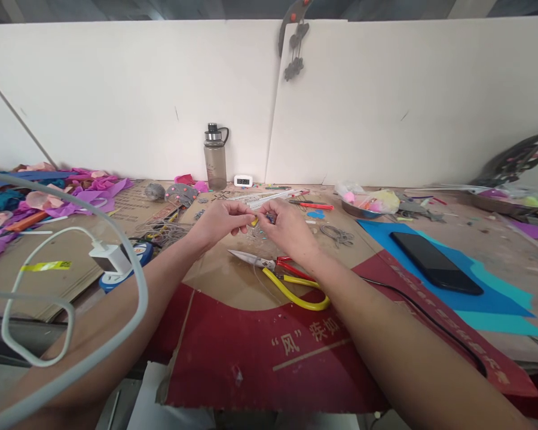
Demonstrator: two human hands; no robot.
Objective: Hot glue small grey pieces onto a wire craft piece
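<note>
My left hand (224,221) and my right hand (289,226) meet over the middle of the cardboard, fingertips nearly touching. A small yellow piece (254,221) shows between them, pinched at the left fingertips; its kind is too small to make out. The right fingers are curled closed, with something small and dark (271,219) partly hidden among them. Just below my hands lie scissors with yellow handles (296,294), blades pointing left. Beside them are red-handled pliers (291,267), partly covered by my right forearm.
A red-and-brown cardboard sheet (233,358) covers the table front. A water bottle (215,158) and small clock (242,181) stand by the white wall. A phone (434,263) lies on blue sheets at right. Colored fabric scraps (76,191) and a white cable (138,292) are at left.
</note>
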